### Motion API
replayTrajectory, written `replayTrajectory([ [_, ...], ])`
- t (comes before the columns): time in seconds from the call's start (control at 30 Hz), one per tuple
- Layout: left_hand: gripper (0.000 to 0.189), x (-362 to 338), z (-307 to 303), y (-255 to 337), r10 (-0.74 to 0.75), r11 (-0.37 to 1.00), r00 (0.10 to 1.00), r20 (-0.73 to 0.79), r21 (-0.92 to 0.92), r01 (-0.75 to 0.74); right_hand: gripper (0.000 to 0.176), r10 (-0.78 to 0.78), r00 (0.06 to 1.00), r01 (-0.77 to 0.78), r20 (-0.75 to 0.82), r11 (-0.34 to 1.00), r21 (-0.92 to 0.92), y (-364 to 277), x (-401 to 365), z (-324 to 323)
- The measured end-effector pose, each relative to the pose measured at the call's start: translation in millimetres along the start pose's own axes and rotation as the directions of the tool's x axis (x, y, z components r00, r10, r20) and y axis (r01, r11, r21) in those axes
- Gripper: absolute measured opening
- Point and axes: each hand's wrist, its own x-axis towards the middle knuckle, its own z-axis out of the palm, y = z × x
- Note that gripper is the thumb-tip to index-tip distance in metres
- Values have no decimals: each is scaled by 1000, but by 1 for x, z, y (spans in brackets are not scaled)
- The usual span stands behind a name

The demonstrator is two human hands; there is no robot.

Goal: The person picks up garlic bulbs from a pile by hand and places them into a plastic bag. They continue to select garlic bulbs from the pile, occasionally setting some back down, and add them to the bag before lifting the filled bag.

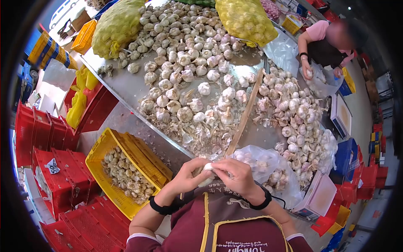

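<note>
Two hands are holding one garlic bulb [207, 171] by the chest, at the near edge of the table [126, 86], L hand [187, 176] cupping, R hand [237, 175] pinching; I'm judging it light, firm, w/ flaky skin, so gripping round the body.

Item, as I log it: produce-packing floor. Steel table [126, 86] heaped with garlic [184, 63]; mesh sacks [245, 19]; stacked red crates [54, 168]; weighing scales [320, 196].

From the held bulb [206, 169], the bench [126, 86] spreads toward 12 o'clock. On it lie a garlic heap [184, 46] at 12 and a second heap [294, 113] at 2, with a stick [245, 111] between them. Behind the garlic heap, a sack [117, 25] lies at 11. A crate [96, 145] sits at 9, a bag [260, 161] at 3 and a scale [319, 197] at 4.
</note>
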Motion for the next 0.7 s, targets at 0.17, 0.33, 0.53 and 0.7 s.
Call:
replayTrajectory([
  [0.17,26,4,1,14,202,950,979,13,240,-200,21,-17,998,17,-53,1000,-4,-4,-5,-2],
  [0.33,27,9,0,22,203,908,977,67,360,-213,22,-80,994,73,-73,992,-102,-3,-9,-6],
  [0.53,28,13,-5,20,153,897,970,187,386,-216,20,-153,988,152,10,971,-185,0,-10,-13],
  [0.7,29,15,-7,15,103,912,969,224,367,-182,19,-200,977,212,75,955,-207,4,-6,-15],
])
